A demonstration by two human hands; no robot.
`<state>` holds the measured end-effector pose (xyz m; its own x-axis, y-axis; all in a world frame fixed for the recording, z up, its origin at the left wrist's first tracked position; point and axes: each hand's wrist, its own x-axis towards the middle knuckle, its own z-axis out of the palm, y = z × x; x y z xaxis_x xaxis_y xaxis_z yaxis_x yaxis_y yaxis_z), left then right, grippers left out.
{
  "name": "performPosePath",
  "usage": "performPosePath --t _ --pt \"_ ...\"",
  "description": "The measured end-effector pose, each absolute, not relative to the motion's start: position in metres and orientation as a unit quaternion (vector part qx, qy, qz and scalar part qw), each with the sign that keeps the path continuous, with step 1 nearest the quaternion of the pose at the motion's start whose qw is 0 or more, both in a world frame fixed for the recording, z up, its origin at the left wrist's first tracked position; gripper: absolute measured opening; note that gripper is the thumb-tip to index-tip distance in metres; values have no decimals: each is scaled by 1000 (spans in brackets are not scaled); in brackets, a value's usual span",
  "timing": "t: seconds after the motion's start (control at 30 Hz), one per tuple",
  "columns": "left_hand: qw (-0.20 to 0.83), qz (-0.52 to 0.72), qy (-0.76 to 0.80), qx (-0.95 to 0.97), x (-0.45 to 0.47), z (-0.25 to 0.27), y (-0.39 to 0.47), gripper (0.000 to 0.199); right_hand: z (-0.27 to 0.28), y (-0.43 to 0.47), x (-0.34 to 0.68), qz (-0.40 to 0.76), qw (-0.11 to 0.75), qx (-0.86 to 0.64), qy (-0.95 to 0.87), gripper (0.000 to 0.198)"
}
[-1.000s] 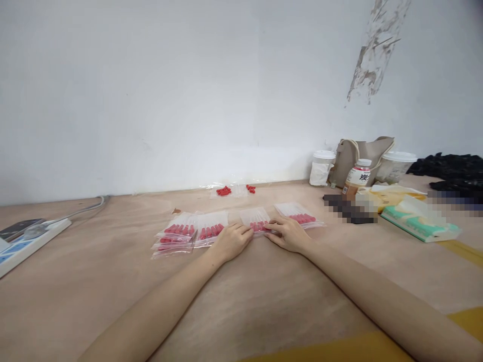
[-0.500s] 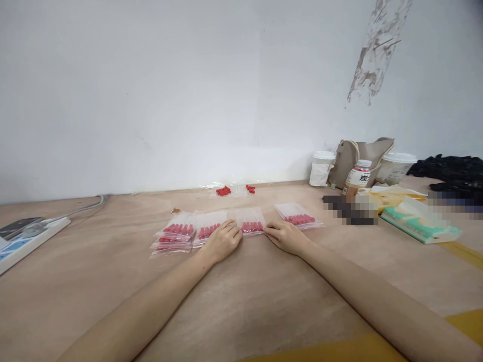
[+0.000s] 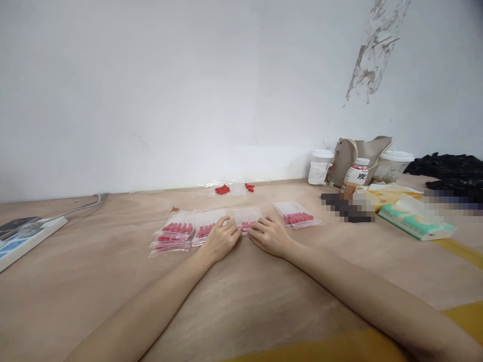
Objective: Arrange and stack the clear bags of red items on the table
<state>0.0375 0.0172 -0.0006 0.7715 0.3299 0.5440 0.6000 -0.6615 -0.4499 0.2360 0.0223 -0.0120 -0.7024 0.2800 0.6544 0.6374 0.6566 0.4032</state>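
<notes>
Both hands are sliding leftward along the row since a moment ago, carrying a clear packet of red pieces at mid-frame toward the stacked packets left of centre. The left hand and right hand are lying flat, fingers pressing its near edge. Another packet is lying apart, right. Fingertips are hiding the packet's seal; loose red pieces near the wall are blurring together.

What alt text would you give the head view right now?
Both hands, left and right, press flat on a clear bag of red pieces lying on a wooden table. More such bags lie in a stack to the left and one to the right; cups, a bottle and a tissue pack sit far right.
</notes>
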Motion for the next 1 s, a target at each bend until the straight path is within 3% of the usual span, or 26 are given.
performPosePath --t 0.2,0.5,1.0 --pt "354 -221 -255 -872 36 -1 17 27 -12 33 215 -380 268 -208 -861 25" --pt "314 -239 -257 -882 38 5 11 28 -7 26 231 -419 276 -152 -852 26" --pt "329 -208 -251 -886 44 3 10 27 -8 20 290 -393 201 -289 -850 34"
